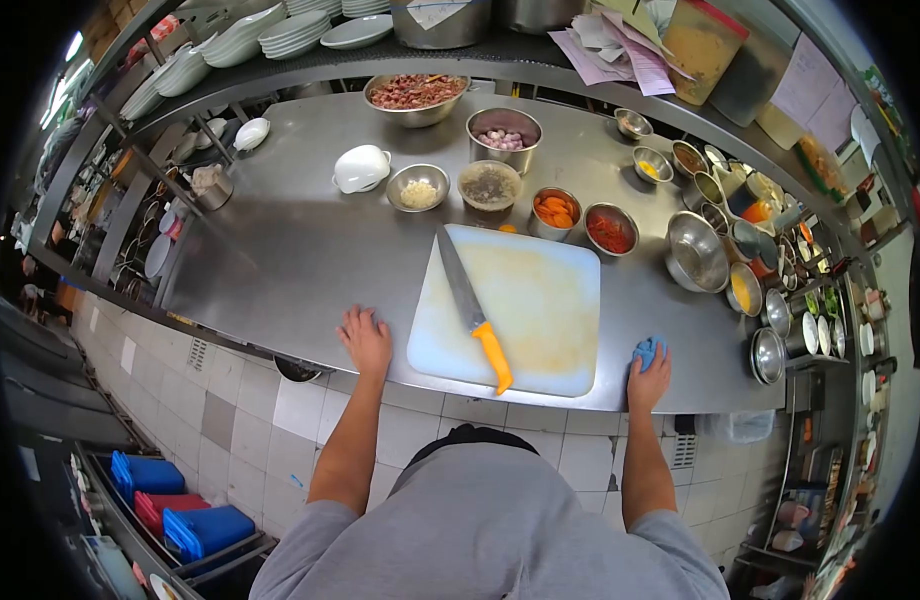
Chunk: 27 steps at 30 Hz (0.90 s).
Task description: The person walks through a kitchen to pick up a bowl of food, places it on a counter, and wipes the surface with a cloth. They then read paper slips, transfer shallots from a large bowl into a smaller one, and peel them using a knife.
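My left hand (pixel 365 340) lies on the steel table (pixel 280 250) near its front edge, fingers spread, holding nothing. At the right, my right hand (pixel 649 378) is closed on a crumpled blue cloth (pixel 647 352) at the table edge. Between my hands is a white cutting board (pixel 540 310). On the board's left part rests a knife (pixel 463 287) with a yellow handle, blade pointing away from me. Behind the board stand bowls of orange slices (pixel 555 208), shredded red food (pixel 610 230), chopped pale food (pixel 418 194) and a tub (pixel 489 187).
Farther back are a bowl of meat (pixel 415 94), a pot of shallots (pixel 503 138) and a white container (pixel 361 169). An empty metal bowl (pixel 696 252) and several smaller bowls line the right side. A shelf (pixel 330 67) with plates spans the back.
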{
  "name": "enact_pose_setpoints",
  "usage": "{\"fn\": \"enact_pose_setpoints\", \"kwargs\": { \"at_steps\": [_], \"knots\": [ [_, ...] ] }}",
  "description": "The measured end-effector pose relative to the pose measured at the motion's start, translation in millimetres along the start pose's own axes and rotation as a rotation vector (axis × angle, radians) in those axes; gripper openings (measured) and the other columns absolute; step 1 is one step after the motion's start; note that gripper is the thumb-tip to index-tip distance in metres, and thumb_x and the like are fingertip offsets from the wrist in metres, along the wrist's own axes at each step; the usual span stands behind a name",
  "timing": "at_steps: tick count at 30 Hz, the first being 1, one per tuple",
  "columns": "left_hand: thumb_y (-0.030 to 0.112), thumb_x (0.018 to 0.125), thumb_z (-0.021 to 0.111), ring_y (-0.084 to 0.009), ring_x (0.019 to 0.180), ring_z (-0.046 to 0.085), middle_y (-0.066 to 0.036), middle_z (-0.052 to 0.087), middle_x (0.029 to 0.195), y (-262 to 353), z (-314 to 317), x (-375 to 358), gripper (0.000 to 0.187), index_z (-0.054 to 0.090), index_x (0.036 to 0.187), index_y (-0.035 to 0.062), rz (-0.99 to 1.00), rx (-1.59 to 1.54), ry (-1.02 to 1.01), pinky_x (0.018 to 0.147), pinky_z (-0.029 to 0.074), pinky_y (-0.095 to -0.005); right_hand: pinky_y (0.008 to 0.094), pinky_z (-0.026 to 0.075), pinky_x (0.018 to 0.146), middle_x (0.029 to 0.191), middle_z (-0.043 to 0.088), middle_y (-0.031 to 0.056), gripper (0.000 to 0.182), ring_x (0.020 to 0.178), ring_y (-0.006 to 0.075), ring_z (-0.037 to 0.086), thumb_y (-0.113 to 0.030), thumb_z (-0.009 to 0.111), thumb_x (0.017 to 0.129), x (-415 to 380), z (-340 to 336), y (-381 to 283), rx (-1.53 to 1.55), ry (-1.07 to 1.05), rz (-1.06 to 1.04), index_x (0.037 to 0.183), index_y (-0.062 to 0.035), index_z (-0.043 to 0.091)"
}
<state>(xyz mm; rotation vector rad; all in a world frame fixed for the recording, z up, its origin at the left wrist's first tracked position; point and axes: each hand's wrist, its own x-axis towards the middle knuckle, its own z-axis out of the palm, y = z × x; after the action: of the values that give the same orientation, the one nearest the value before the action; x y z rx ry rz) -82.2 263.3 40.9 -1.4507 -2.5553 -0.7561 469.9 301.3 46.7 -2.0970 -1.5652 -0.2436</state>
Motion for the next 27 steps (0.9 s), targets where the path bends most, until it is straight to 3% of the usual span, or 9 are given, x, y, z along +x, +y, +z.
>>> {"fn": "enact_pose_setpoints", "kwargs": {
  "at_steps": [20,27],
  "knots": [
    [0.019,0.083,0.058,-0.0368,0.133,0.035,-0.015,0.045,0.137,1,0,0,0.033,0.055,0.115,0.0104,0.004,0.022,0.025,0.11,0.021,-0.0581,0.048,0.035,0.104,0.138,0.044,0.0224,0.059,0.124,0.0399,0.044,-0.026,0.064,0.08,3,0,2,0.025,-0.02,-0.036,0.133,-0.0067,0.047],
    [0.017,0.081,0.06,-0.0318,0.132,0.036,-0.014,0.046,0.136,-3,4,0,0.035,0.056,0.115,0.0106,0.037,0.021,0.001,0.108,0.023,-0.0581,0.0492,0.036,0.102,0.136,0.046,0.0222,0.056,0.121,0.0406,0.046,-0.028,0.064,0.08,1,8,12,0.052,0.04,-0.038,0.13,-0.0066,0.051]
  ]
}}
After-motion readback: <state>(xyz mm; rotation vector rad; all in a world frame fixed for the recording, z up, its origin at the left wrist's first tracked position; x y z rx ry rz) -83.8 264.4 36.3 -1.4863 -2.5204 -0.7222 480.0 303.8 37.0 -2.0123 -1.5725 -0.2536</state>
